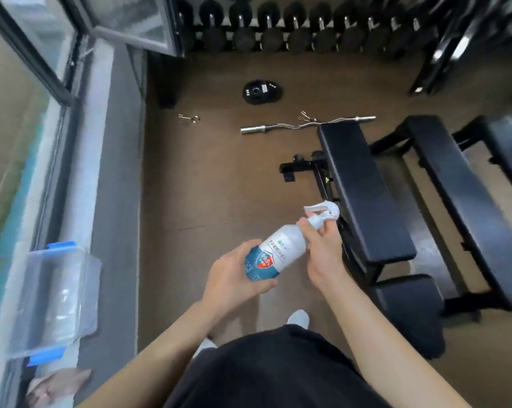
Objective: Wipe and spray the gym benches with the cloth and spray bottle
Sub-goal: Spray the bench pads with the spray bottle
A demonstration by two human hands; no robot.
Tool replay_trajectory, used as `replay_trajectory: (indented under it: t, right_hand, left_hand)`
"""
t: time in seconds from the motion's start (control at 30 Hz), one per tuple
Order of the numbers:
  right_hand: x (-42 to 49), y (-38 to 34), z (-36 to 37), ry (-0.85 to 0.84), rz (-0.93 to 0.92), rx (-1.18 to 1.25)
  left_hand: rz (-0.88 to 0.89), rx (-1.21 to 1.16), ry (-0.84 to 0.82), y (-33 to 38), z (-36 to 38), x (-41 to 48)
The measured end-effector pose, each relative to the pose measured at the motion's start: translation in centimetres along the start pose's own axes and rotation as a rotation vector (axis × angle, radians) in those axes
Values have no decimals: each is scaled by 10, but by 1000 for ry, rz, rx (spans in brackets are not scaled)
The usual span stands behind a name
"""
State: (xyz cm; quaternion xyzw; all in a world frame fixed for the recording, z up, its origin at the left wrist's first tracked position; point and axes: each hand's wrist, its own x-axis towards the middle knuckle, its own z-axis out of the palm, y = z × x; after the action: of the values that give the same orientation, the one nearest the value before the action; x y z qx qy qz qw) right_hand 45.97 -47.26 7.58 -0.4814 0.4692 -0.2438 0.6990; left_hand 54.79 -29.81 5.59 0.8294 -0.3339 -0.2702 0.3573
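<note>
I hold a white spray bottle [281, 248] with a blue label in both hands, tilted so its nozzle points up and to the right. My left hand [234, 278] wraps the bottle's base. My right hand [322, 248] grips its neck just under the white trigger head. A black padded gym bench [363, 189] stands right of my hands, with a second bench [460, 198] beyond it. No cloth shows in my hands.
A clear plastic box [57, 301] with blue clips sits on the window ledge at left. A curl bar [304, 125], a weight plate [262, 92] and a collar clip [190, 119] lie on the brown floor. A dumbbell rack [293, 28] lines the far wall.
</note>
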Motion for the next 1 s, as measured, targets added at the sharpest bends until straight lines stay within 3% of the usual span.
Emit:
replay_trajectory:
  t: [0.2,0.47,0.73,1.0]
  right_hand:
    - [62,-31,-139,309,49,150]
    - [114,-55,-304,508,162,249]
    - [142,-50,-352,581,229,441]
    - [194,-53,-337,749,211,342]
  left_hand:
    - [92,26,-236,110,115,48]
    - [132,124,-468,211,247,103]
    - [188,201,-604,238,286,144]
    - [182,175,-764,230,286,219]
